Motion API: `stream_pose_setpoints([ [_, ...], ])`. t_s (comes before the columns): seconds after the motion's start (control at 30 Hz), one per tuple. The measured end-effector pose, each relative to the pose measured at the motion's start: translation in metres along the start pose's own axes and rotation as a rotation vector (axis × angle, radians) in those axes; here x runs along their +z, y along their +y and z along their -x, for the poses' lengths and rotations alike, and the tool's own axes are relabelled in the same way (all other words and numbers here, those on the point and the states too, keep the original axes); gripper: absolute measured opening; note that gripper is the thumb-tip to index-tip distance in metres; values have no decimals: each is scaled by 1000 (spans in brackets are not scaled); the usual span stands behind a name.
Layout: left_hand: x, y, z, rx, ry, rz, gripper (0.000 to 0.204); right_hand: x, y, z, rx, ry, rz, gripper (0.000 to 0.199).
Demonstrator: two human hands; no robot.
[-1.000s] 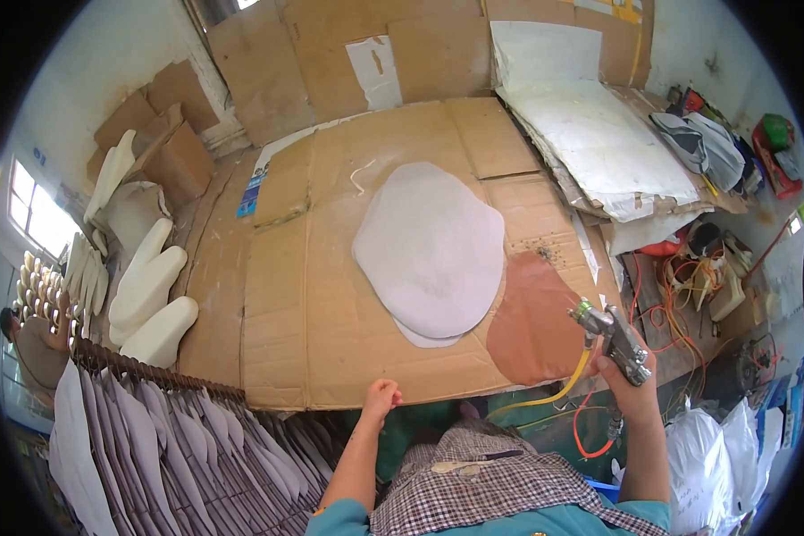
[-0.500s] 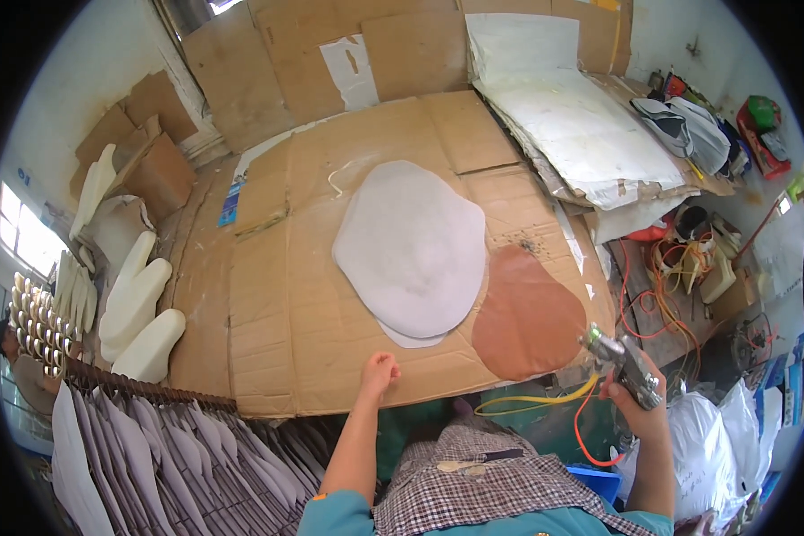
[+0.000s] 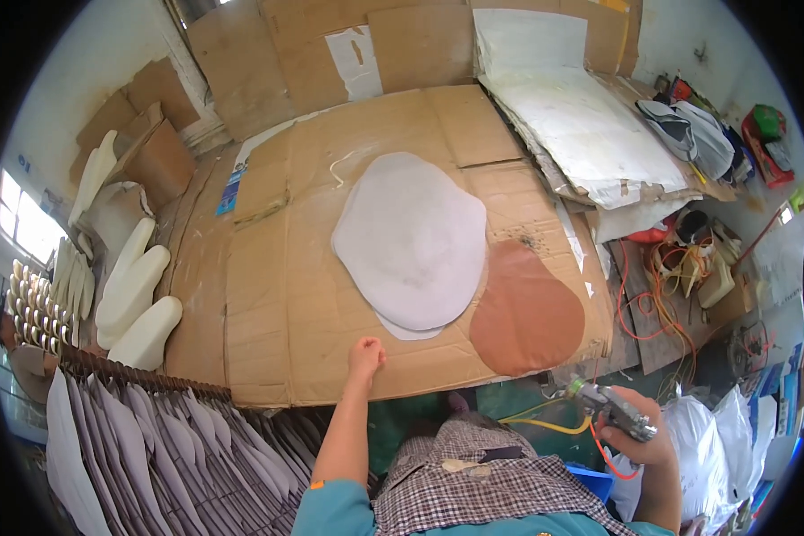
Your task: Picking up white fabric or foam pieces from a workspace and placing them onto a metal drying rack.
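Note:
My right hand (image 3: 639, 431) grips a metal spray gun (image 3: 613, 409) at the table's front right corner. Its nozzle points left, and a yellow hose (image 3: 554, 426) and an orange hose (image 3: 609, 457) hang close to it. My left hand (image 3: 366, 357) is closed over the table's front edge, with nothing visible in it. Beyond it lies a large pale grey, rounded sheet piece (image 3: 411, 241); a similar pale edge shows from beneath. A brown leather-like piece (image 3: 529, 313) lies flat to its right, nearest the spray gun.
Brown cardboard (image 3: 268, 313) covers the table. Many-layered grey pieces hang from a rack (image 3: 165, 447) at lower left, near cream foam shapes (image 3: 134, 286). White sheets (image 3: 581, 125) are stacked at back right. Tangled hoses (image 3: 674, 268) and white bags (image 3: 697, 447) lie right. A person (image 3: 27, 362) is far left.
My right hand has lowered the spray gun slightly and turned its nozzle more to the left. My left hand has shifted a little left and farther over the table.

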State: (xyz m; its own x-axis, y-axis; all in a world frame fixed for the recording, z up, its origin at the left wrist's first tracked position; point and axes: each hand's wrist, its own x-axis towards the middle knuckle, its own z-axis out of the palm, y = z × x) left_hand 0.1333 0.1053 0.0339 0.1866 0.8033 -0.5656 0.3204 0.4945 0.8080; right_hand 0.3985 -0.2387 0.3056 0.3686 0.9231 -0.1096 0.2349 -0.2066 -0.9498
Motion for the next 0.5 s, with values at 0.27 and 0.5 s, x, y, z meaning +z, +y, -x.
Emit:
stream_pose_setpoints([
  [0.27, 23, 0, -63, 320, 218, -305, 19, 16, -2, -37, -62, 193, -224, 48],
  [0.5, 54, 34, -51, 344, 377, -731, 35, -12, 9, -20, 6, 104, -128, 49],
])
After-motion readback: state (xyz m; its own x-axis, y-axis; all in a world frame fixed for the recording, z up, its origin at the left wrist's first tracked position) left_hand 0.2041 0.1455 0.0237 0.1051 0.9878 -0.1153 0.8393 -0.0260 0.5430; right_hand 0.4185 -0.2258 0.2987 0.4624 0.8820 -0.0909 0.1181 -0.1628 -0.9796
